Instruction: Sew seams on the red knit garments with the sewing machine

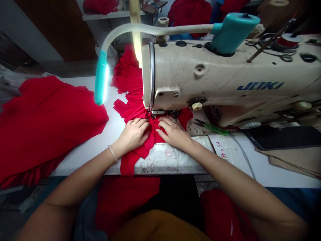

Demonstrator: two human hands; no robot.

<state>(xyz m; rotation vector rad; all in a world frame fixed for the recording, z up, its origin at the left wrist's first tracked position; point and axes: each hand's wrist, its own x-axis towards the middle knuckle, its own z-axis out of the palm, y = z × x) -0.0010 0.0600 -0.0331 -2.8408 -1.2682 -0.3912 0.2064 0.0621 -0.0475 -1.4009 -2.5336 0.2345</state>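
My left hand (134, 134) and my right hand (174, 134) lie flat on gathered red fabric (152, 134), one on each side of the presser foot (163, 114) of a Juki industrial sewing machine (200, 73). Neither hand visibly grips the cloth. The fingertips of both hands stop just short of the foot. The fabric runs under the foot, and the machine head hides the needle area. Ruffled red cloth continues behind the machine and hangs over the table's front edge.
A large red fabric panel (47, 124) lies on the white sewing table (100, 147) at left. A teal gooseneck lamp (101, 78) hangs left of the machine head. Green-handled thread snips (210, 127) and a dark phone (283, 137) lie at right. More red cloth lies on my lap.
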